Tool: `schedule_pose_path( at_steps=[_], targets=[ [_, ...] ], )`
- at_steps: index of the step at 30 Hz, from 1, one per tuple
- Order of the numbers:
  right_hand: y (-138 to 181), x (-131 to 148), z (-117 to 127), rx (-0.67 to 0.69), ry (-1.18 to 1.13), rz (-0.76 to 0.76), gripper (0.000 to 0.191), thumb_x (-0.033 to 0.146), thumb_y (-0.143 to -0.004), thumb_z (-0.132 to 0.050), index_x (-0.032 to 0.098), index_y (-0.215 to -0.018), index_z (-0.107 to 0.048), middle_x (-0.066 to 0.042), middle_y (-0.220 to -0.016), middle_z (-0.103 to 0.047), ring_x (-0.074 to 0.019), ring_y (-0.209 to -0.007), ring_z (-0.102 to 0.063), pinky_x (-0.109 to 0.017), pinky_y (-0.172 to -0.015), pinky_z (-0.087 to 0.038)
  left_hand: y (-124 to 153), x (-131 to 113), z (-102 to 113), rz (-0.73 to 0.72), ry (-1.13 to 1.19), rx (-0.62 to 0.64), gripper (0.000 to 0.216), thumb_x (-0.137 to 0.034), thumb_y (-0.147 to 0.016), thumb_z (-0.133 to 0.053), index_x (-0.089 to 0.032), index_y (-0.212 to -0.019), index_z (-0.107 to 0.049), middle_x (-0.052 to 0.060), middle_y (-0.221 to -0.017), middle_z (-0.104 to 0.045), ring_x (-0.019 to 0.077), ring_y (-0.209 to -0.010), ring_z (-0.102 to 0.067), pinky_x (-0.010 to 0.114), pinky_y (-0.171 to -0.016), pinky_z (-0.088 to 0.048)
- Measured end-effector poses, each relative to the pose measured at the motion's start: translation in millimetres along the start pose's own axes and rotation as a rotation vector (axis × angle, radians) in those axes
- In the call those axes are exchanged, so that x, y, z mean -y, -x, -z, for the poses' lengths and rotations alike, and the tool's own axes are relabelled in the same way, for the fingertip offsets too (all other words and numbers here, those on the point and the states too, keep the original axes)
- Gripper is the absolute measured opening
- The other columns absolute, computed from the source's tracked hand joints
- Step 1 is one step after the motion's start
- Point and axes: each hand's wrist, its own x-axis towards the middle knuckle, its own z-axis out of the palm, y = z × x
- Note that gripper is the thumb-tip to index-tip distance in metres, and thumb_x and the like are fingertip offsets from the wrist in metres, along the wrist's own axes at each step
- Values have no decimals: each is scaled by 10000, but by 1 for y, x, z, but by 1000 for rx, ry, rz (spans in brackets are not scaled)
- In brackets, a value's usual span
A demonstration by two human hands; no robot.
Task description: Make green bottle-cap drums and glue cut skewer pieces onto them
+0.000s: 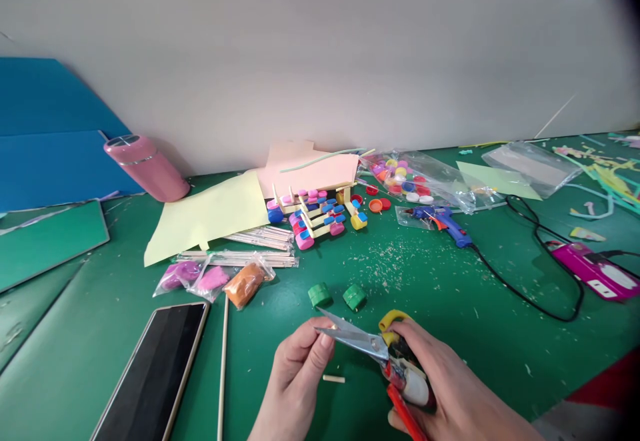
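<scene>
My left hand (297, 374) pinches a short piece of pale wooden stick (334, 327) between thumb and forefinger; most of it is hidden by the fingers. The scissors (363, 341), with a yellow and a red handle, are gripped in my right hand (445, 377). Their blades are parted around the tip of the stick piece, close to my left fingertips. Under the blades a cut bit of stick (334, 379) lies on the green table (270, 334). Just beyond my hands stand two green bottle caps (320, 294). To the left lies a long wooden stick (223, 367).
A phone (153, 367) lies at front left, with bagged clay (246, 284) and wrapped sticks (250, 259) behind. Cap-and-stick models (320, 217) sit mid-table. A blue glue gun (445, 221) trails its cord toward a pink power strip (593, 271). A pink bottle (150, 169) stands back left.
</scene>
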Motion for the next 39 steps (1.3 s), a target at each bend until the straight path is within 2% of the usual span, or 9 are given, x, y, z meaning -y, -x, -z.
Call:
schedule_pose_path(
  at_steps=[8, 19, 25, 28, 33, 39],
  targets=[
    [-2, 4, 2, 0, -34, -16, 522, 197, -620, -617, 169, -1116, -456, -79, -962, -584, -230, -853, -593, -301, -742, -502, -1, -7, -7, -6, -37, -23, 222, -378, -723, -663, -161, -704, -700, 29, -714, -596, 161, -693, -478, 250, -639, -395],
    [-3, 4, 4, 10, 24, -7, 591, 212, -614, -610, 121, -1171, -434, -132, -1043, -580, -257, -934, -587, -324, -807, -491, -2, -1, -5, 22, 13, -29, 197, -380, -714, -673, -185, -723, -697, 3, -683, -559, 147, -670, -469, 242, -633, -390],
    [-2, 0, 3, 12, 67, -17, 641, 236, -611, -614, 99, -1206, -422, -177, -1144, -555, -309, -1049, -548, -368, -867, -472, -1, -1, -6, 13, 66, -32, 181, -377, -690, -697, -199, -719, -706, -10, -655, -552, 132, -633, -461, 227, -599, -386],
    [-1, 0, 4, 18, 69, -21, 632, 222, -602, -613, 103, -1197, -437, -165, -1118, -571, -303, -1032, -560, -352, -856, -478, 0, -1, -6, 9, 82, -30, 184, -383, -685, -700, -203, -720, -705, -14, -649, -552, 131, -630, -462, 222, -590, -388],
    [-1, 3, 5, 46, 50, -43, 618, 219, -606, -612, 115, -1191, -446, -141, -1091, -576, -275, -1001, -569, -324, -846, -477, -1, 0, -5, -4, 49, -28, 189, -379, -701, -687, -194, -730, -704, -7, -679, -576, 132, -650, -484, 221, -613, -407],
    [-3, 4, 7, 68, 41, -61, 629, 228, -618, -626, 102, -1202, -431, -167, -1156, -537, -295, -1076, -518, -356, -900, -436, 0, 2, -3, -55, -5, -28, 185, -368, -708, -682, -186, -729, -711, 7, -720, -620, 150, -701, -513, 242, -683, -425]
  ],
)
